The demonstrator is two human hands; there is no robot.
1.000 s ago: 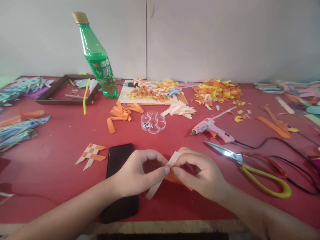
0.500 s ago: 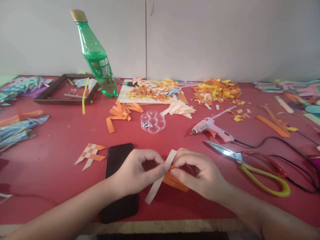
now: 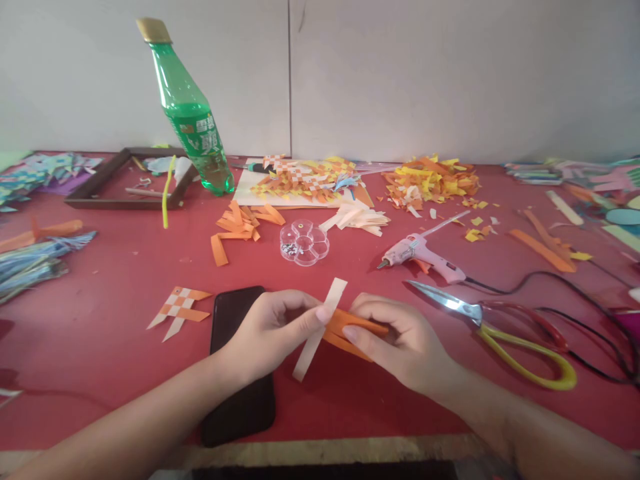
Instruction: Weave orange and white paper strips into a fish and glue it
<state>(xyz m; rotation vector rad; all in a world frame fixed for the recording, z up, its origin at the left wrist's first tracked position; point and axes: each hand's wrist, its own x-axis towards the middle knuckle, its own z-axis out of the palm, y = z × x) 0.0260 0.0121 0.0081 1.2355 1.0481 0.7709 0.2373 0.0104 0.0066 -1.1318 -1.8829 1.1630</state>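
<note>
Between thumb and fingers my left hand (image 3: 285, 333) pinches a cream paper strip (image 3: 313, 348), which slants across orange paper strips (image 3: 345, 333). Those orange strips are gripped by my right hand (image 3: 400, 340), its thumb lying on top of them. The two papers touch where they cross; whether they are woven there is hidden by my left thumb. A woven orange and white paper fish (image 3: 181, 308) lies flat to the left. Partly under my left wrist is a black phone (image 3: 240, 413).
A glue gun (image 3: 410, 250) and yellow-and-red-handled scissors (image 3: 475, 317) lie to the right, with cables behind. Ahead are a clear flower-shaped case (image 3: 305, 243), cream strips (image 3: 357, 217) and orange strips (image 3: 235, 223). A green bottle (image 3: 195, 133) stands beside a dark frame (image 3: 120, 203).
The cream strip has shifted up across the orange strips, and more of its top end sticks out. My hands have moved slightly apart, baring more of the orange paper.
</note>
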